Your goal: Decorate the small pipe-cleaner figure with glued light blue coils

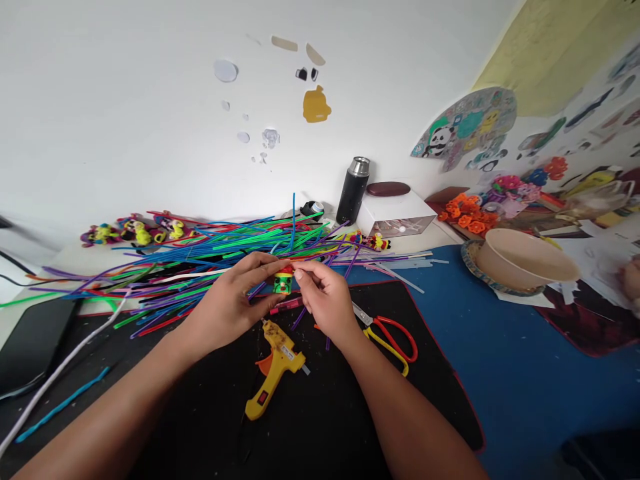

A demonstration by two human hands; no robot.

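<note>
Between my two hands is a small pipe-cleaner figure [283, 283], green with a face and a red and yellow top. My left hand [233, 300] grips it from the left, thumb below and fingers above. From the right, the closed fingers of my right hand [323, 293] pinch its upper edge. Just beneath lies a yellow glue gun [277, 370] with an orange trigger. Scissors [393, 340] with red and yellow handles rest by my right wrist. A heap of coloured pipe cleaners [200, 250] spreads behind my hands.
A black mat [320, 427] covers the near tabletop. At the back stand a black thermos [354, 190] and a white box [395, 217]. Several finished dolls [135, 230] sit back left. A beige bowl [530, 260] and orange flowers [467, 215] are to the right. A twisted blue pipe cleaner [63, 405] lies left.
</note>
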